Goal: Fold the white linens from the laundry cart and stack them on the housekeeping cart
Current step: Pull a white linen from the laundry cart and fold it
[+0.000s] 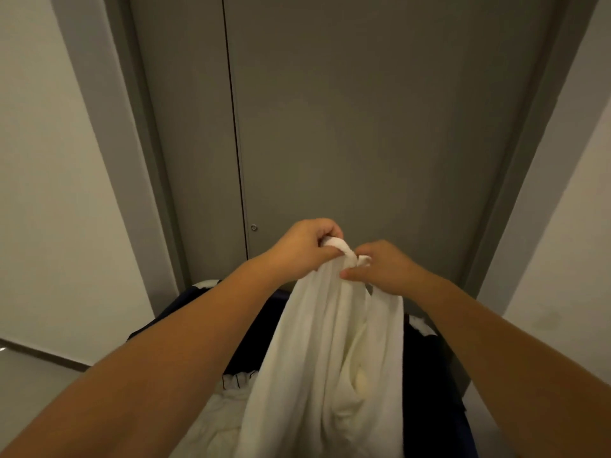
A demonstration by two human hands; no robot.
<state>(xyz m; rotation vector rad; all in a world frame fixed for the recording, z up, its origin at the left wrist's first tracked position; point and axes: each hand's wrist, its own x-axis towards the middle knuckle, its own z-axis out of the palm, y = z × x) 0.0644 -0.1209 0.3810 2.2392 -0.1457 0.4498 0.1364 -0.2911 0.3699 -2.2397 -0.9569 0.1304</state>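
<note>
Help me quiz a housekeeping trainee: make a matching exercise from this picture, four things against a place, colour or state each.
Things:
1. left hand
2. towel
3. door
4. laundry cart

Descriptions:
a. grey, straight ahead
b. white, hanging from its gripped top
c. dark, beneath the hanging cloth
d. gripping cloth up high

Pairs: 1-d, 2-b, 3-a, 4-c

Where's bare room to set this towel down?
Only the grey floor left of the dark laundry cart, below the white wall. The cart is crowded with crumpled white linens; the left hand and right hand grip the hanging white towel.
</note>
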